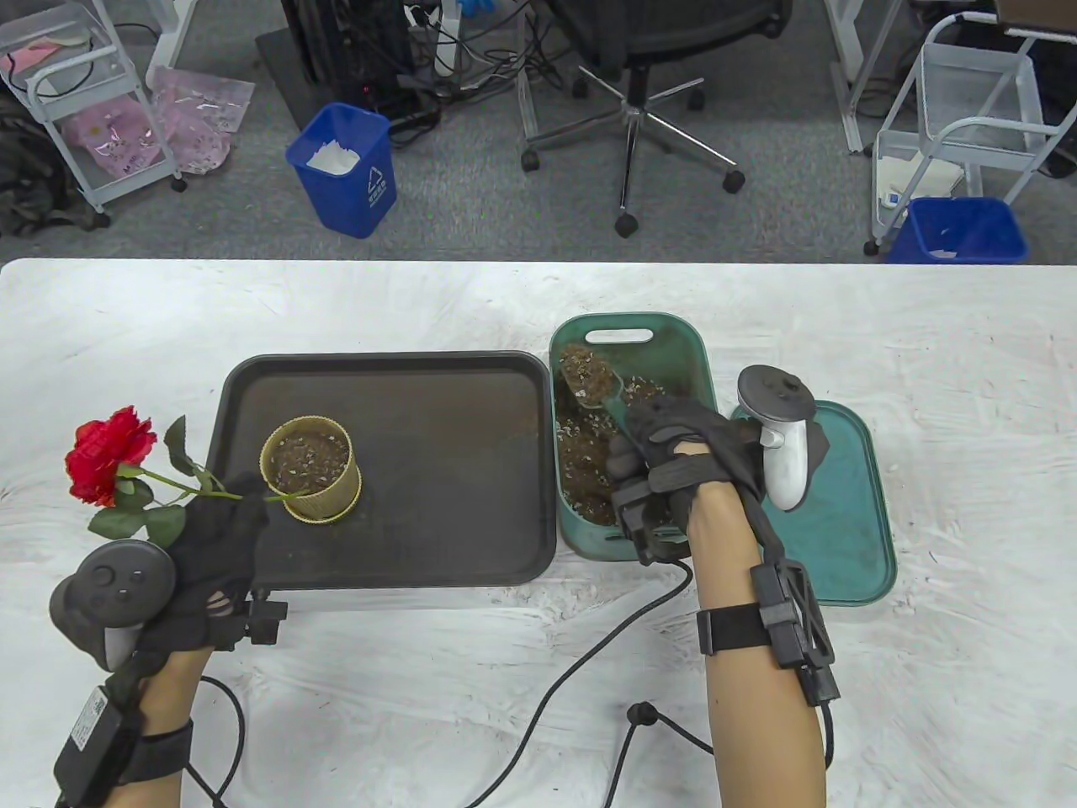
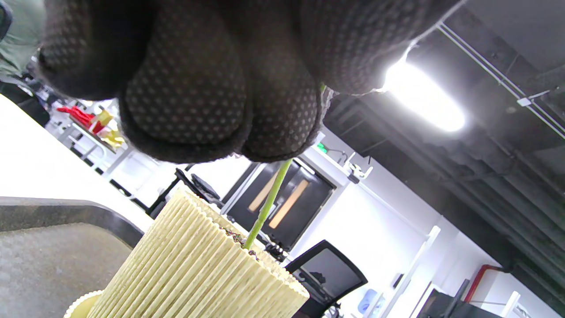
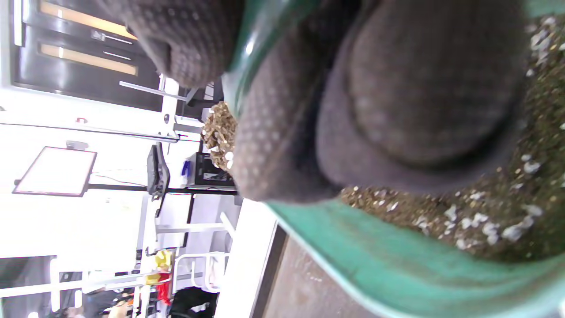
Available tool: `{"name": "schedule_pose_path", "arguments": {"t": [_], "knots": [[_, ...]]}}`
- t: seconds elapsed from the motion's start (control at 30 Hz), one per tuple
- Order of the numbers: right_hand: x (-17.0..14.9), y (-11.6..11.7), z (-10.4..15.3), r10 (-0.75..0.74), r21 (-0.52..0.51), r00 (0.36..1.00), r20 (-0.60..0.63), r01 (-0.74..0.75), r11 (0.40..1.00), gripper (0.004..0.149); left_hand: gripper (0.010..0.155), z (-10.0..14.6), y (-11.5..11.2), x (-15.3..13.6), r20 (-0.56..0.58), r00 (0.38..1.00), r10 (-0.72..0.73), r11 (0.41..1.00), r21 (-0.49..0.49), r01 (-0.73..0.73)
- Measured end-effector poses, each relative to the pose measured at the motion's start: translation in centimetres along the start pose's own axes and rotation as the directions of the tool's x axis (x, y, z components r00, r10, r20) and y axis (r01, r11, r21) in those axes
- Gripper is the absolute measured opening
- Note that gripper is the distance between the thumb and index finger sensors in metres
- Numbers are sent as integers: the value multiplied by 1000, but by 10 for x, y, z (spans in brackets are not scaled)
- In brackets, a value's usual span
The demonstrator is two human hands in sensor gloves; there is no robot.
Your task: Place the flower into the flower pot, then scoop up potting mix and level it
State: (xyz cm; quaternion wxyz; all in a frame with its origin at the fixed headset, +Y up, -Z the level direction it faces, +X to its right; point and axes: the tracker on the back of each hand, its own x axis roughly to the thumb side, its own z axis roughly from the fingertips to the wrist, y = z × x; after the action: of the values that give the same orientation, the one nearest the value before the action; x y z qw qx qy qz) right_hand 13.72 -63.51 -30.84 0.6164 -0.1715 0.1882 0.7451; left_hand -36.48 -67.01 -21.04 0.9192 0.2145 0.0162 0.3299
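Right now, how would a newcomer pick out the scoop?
Find the green bin right of the dark tray. Above its soil, the right hand holds the scoop: the only green tool, heaped with brown mix.

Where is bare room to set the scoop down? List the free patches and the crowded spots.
Free: the dark tray right of the flower pot; the teal lid beside the right hand. Crowded: the potting-mix bin; the tray's left side, where the left hand holds the rose.
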Motion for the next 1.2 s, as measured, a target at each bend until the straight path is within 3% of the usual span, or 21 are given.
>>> {"name": "schedule_pose_path", "arguments": {"t": [0.23, 0.47, 0.7, 0.87, 1.03, 1.2], "knots": [[6, 47, 10, -8, 128, 998, 64, 0, 992, 53, 46, 0, 0, 0, -2, 1000, -1, 1000, 1, 1], [-1, 134, 23, -207, 273, 976, 61, 184, 944, 55, 46, 0, 0, 0, -2, 1000, 0, 1000, 2, 0], [-23, 205, 22, -256, 361, 967, 16, 233, 903, 57, 46, 1, 0, 0, -5, 1000, 3, 1000, 0, -3], [-41, 242, 19, -246, 385, 969, 14, 222, 896, 58, 46, 1, 0, 0, -8, 1000, 10, 1000, -1, -10], [-43, 260, 16, -183, 334, 981, 70, 150, 931, 59, 46, 1, 0, 0, -7, 1000, 10, 1000, -1, -10], [-39, 261, 17, -68, 245, 984, 163, 26, 969, 59, 47, 1, 1, -1, -10, 1000, 13, 1000, 0, -13]]}}
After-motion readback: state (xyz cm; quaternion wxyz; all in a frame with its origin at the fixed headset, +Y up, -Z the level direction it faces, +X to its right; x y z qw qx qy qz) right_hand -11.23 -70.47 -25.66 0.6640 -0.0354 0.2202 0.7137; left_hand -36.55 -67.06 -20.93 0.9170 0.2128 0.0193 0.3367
